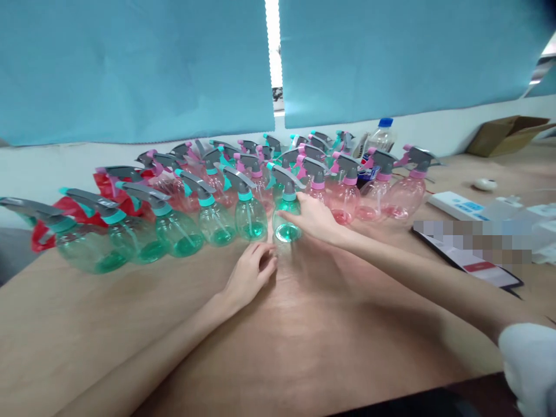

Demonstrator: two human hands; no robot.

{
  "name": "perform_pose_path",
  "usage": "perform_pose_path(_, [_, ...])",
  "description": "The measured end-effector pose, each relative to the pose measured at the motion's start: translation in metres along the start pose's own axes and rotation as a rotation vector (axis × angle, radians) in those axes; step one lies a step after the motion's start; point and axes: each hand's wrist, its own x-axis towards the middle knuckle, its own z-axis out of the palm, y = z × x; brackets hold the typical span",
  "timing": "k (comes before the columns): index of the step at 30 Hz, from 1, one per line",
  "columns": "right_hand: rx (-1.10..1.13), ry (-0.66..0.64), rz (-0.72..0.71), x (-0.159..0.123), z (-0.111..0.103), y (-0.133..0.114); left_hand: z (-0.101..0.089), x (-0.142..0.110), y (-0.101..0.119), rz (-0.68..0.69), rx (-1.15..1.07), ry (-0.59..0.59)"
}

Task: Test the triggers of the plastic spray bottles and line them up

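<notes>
My right hand (310, 219) grips a green spray bottle (286, 231) by its clear body, in the middle of the front row. That bottle is tilted slightly and has a grey and turquoise trigger head. My left hand (252, 272) rests on the table just below it, fingers loosely curled, holding nothing I can see. Nearest to the left hand stands another green spray bottle (252, 223). Several more green ones extend to the left, such as the end bottle (89, 252). Pink spray bottles (345, 200) stand to the right and behind.
A red plastic bag (82, 211) lies behind the left bottles. At the back right are a blue-capped bottle (382, 139) and a cardboard box (504, 136). A phone-like flat object (469, 258), a white power strip (456, 205) and a white mouse (484, 184) lie at right.
</notes>
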Motion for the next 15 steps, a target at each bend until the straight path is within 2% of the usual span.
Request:
perform_pose_path(5, [-0.01, -0.024, -0.037, -0.029, -0.017, 0.004, 0.019, 0.001, 0.006, -0.032, -0.083, 0.066])
perform_pose_path(10, [-0.035, -0.056, -0.141, -0.059, -0.036, 0.011, 0.036, 0.006, 0.026, -0.05, -0.303, 0.067])
perform_pose_path(15, [-0.059, -0.096, -0.205, -0.076, -0.06, 0.021, 0.04, 0.011, 0.052, 0.072, -0.323, 0.006])
